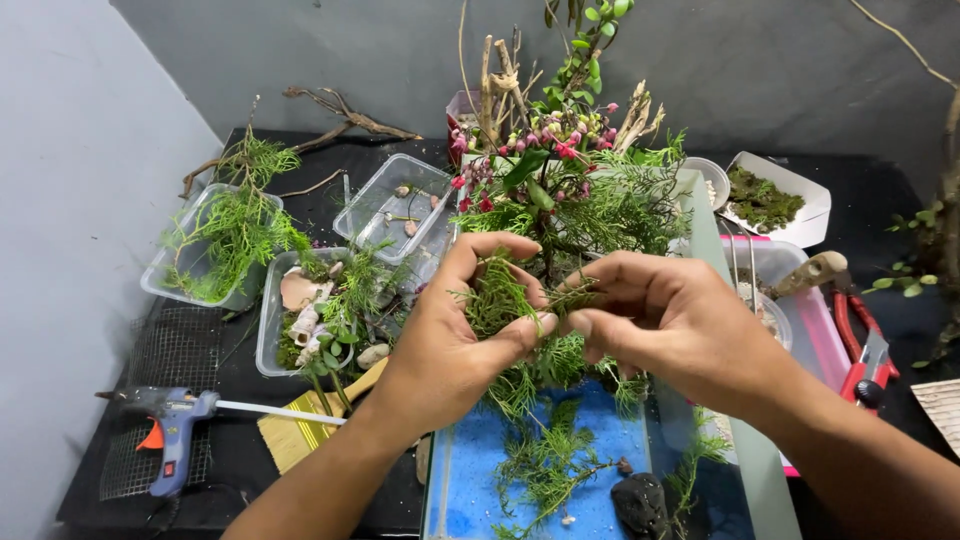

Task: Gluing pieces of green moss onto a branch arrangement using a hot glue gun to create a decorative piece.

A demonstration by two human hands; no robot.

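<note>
My left hand pinches a tuft of green feathery sprigs between thumb and fingers. My right hand meets it from the right, its fingertips closed on the same sprigs. Both hands hover over a glass tank with a blue sand floor, a dark stone and more green sprigs lying in it. Behind the hands rises a plant arrangement with pink berries and dry twigs.
Left of the tank stand clear plastic tubs: one with greenery, one with shells and stones, one nearly bare. A blue glue gun and a brush lie at front left. Red pruners and a moss tray sit right.
</note>
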